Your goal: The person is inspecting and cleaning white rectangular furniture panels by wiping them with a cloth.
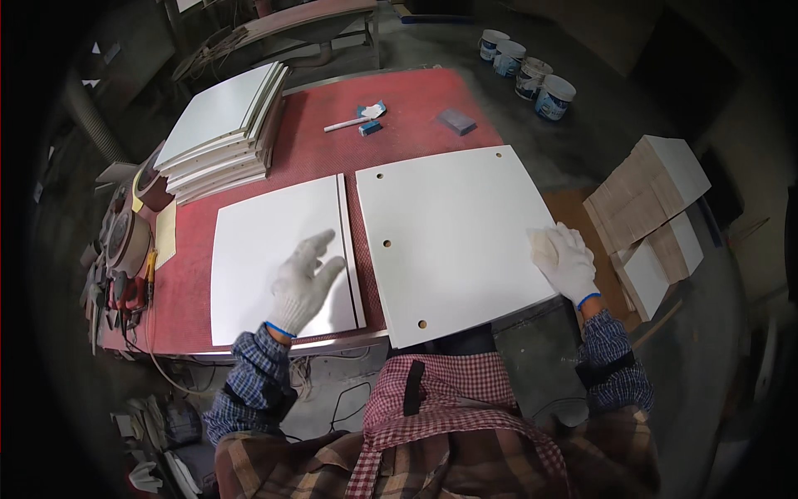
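Observation:
My left hand (pixel 302 285), in a white knitted glove with a blue cuff, is over a white panel (pixel 258 241) with a dark groove along its right side. Its fingers are apart and hold nothing; whether it touches the panel I cannot tell. A second white panel (pixel 457 224), with several round holes near its edges, lies to the right and sticks out past the table's front edge. At its right edge is my gloved right hand (pixel 569 264), closed around a small beige pad (pixel 544 249) whose exact kind I cannot make out.
Stacked white panels (pixel 220 125) stand at the back left of the red table (pixel 324 108). A grey block (pixel 456 121), a white marker-like stick (pixel 345 125) and a small blue box (pixel 370 128) lie farther back. Tape rolls (pixel 129 241) and tools crowd the left; more panels (pixel 648 195) lean right.

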Action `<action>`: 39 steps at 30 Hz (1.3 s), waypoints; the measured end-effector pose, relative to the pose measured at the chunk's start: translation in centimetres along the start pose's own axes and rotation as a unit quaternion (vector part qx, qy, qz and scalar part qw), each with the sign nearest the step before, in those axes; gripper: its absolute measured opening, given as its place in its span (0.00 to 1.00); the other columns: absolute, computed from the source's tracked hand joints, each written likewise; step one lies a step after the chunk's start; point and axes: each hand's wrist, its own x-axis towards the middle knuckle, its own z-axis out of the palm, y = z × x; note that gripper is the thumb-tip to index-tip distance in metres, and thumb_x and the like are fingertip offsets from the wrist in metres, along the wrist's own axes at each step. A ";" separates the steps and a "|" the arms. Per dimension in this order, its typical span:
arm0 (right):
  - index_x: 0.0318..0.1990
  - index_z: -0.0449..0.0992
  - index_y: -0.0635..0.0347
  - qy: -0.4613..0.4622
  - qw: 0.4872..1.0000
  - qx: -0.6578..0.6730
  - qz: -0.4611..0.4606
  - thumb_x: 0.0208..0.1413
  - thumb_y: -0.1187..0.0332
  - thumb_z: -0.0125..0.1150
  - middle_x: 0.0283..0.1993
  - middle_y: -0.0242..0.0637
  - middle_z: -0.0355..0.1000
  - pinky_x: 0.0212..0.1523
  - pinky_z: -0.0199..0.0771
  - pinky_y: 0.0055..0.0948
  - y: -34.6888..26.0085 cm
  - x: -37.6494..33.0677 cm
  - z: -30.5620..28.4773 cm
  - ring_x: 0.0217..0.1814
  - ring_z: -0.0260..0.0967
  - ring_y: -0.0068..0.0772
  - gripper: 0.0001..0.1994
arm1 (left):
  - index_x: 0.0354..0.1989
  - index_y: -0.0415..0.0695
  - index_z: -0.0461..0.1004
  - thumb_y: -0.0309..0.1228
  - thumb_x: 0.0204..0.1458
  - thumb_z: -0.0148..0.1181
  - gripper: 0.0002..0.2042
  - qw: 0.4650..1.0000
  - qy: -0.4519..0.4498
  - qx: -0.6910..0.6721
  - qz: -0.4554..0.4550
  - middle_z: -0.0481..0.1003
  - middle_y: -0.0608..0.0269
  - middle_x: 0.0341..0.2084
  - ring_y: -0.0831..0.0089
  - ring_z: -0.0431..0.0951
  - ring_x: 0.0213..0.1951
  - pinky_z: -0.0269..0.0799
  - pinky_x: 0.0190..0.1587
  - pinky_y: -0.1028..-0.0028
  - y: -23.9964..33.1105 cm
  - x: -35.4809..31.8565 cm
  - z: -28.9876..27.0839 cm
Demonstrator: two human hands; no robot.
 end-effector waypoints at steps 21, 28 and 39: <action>0.61 0.73 0.62 -0.161 0.726 0.662 0.095 0.62 0.46 0.62 0.50 0.39 0.77 0.34 0.81 0.36 9.5 1.5 6.0 0.44 0.77 0.31 0.30 | 0.46 0.37 0.75 0.46 0.62 0.50 0.22 0.979 0.158 -0.100 -0.082 0.77 0.41 0.41 0.46 0.78 0.46 0.72 0.50 0.58 1.3 -8.4 17.6; 0.52 0.77 0.65 -0.105 0.766 0.620 0.133 0.61 0.53 0.64 0.39 0.33 0.74 0.24 0.73 0.30 7.9 -2.4 5.2 0.34 0.73 0.25 0.22 | 0.48 0.38 0.76 0.44 0.62 0.52 0.20 0.941 0.157 -0.251 -0.163 0.78 0.50 0.35 0.59 0.77 0.40 0.71 0.45 0.64 3.4 -10.6 16.9; 0.50 0.78 0.60 0.056 0.969 0.238 -0.032 0.64 0.56 0.57 0.55 0.50 0.74 0.58 0.75 0.43 8.2 -7.6 -1.2 0.51 0.75 0.50 0.17 | 0.67 0.43 0.69 0.51 0.67 0.46 0.28 0.954 0.093 -0.225 -0.174 0.74 0.43 0.58 0.51 0.74 0.58 0.66 0.62 0.60 2.6 -15.9 15.0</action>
